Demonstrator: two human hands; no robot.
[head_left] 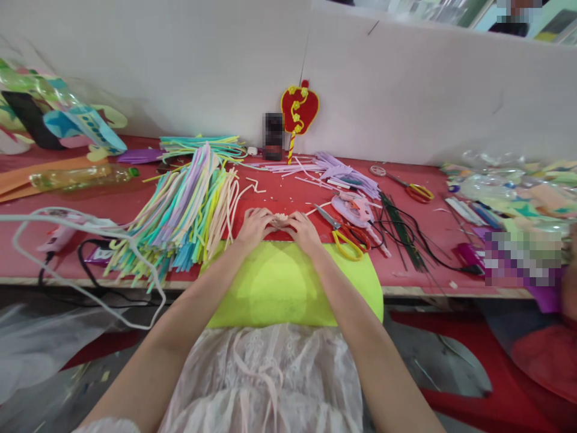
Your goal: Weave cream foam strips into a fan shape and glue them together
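My left hand and my right hand meet over the front of the red table, fingers bent in a pinch. Between their fingertips is a small pale peach piece of pipe cleaner, mostly covered by the fingers, so its exact shape does not show. Beneath my forearms a bright yellow-green sheet hangs over the table edge. Just left of my left hand lies a large bundle of pastel pipe cleaners. Scissors with yellow and red handles lie to the right of my right hand.
A pink glue gun with a black cord lies right of the scissors. Dark green wires and more scissors are farther right. A red apple-shaped decoration stands at the back. A white cable loops at left near a plastic bottle.
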